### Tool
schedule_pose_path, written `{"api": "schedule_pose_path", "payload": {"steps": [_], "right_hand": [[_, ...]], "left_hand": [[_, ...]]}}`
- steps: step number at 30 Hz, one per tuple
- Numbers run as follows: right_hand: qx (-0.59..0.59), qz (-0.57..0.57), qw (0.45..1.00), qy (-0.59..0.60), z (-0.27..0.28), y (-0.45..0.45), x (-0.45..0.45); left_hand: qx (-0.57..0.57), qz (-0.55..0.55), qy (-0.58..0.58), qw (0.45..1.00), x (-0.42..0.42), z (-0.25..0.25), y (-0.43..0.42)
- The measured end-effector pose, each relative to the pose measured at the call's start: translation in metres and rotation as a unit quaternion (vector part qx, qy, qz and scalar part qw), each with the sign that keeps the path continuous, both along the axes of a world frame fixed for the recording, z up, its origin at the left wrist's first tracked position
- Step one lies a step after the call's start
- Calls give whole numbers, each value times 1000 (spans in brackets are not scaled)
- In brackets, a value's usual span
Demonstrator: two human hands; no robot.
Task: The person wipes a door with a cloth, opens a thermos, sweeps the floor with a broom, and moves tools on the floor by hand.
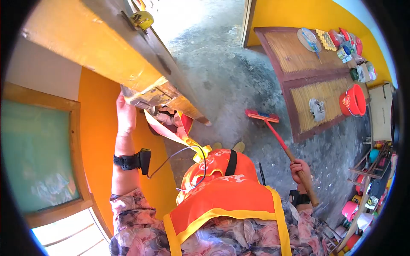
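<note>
My left hand (pixel 126 113) is raised against the near edge of a wooden door (pixel 100 47). Its fingertips are partly hidden behind the wood, but the hand appears to grip that edge. In my right hand (pixel 300 170) is the wooden lower handle of a long-handled floor brush (pixel 282 141), with my fingers wrapped round it. The brush's red head (pixel 261 116), with some blue on it, rests on the grey floor ahead of me. A red apron with yellow trim (pixel 226 200) covers my front.
A low brown-framed bed board (pixel 288 81) stands to the right, with a red bucket (pixel 352 101), a grey cloth (pixel 317 109) and several small items on it. A cluttered rack (pixel 367 179) is at far right. A yellow round lock (pixel 142 20) projects from the door.
</note>
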State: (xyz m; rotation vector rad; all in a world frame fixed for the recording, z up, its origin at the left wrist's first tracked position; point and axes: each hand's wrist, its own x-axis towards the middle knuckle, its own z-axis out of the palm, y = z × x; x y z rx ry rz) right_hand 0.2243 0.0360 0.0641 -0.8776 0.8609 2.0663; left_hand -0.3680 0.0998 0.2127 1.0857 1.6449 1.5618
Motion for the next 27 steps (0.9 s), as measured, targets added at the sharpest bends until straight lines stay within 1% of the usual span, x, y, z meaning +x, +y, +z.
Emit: {"api": "schedule_pose_path", "payload": {"steps": [1, 2, 4, 5, 6, 8, 9, 12, 13, 16, 17, 18, 20, 21, 22, 23, 24, 25, 26, 27], "right_hand": [[2, -3, 1000, -2, 1, -3, -2], [-6, -8, 1000, -10, 2, -5, -5], [-17, -13, 1000, -22, -1, -12, -4], [-7, -15, 1000, -12, -6, -16, -4], [3, -15, 1000, 0, -9, -17, -3], [-7, -4, 1000, 15, -13, -20, -3], [-17, 6, 1000, 26, -14, -17, -2], [-26, 36, 997, 60, -10, -1, 2], [-41, 34, 997, 50, -5, 5, 1], [-18, 69, 997, 37, -9, 22, 12], [-17, 61, 997, 47, -6, 29, 14], [-10, 79, 995, 54, 1, 35, 13], [28, 139, 990, 4, 8, 46, 5], [35, 188, 981, -25, -6, 53, 13], [43, 195, 980, -21, 12, 57, -3], [176, 308, 918, -179, 34, 56, -20], [299, 400, 802, -328, 53, 59, -41], [350, 488, 729, -328, 63, 64, -53], [355, 494, 723, -326, 58, 68, -58], [393, 581, 643, -307, 45, 71, -65]], "left_hand": [[8, 13, -15, 1000, -1, 4, -2], [53, 0, -99, 994, -7, 0, -3], [71, 40, -110, 991, -14, 2, -9], [92, 65, -147, 983, -21, 1, -11], [91, 69, -146, 983, -20, 6, -17], [84, 35, -130, 987, -16, 29, -28], [79, 75, -149, 983, -11, 38, -31], [103, 138, -153, 973, -14, 55, -36], [111, 108, -140, 978, -25, 59, -40], [126, 118, -109, 979, -33, 70, -63], [129, 129, -96, 979, -23, 73, -70], [122, 130, -86, 980, -14, 75, -83], [87, 182, -58, 978, 9, 75, -102], [78, 182, -76, 977, 16, 73, -109], [67, 182, -97, 976, 23, 70, -117], [60, 171, -101, 978, 29, 69, -125], [62, 160, -118, 978, 32, 67, -128], [66, 157, -133, 976, 35, 68, -132], [69, 156, -147, 974, 37, 70, -136], [73, 166, -147, 972, 39, 73, -140]]}}
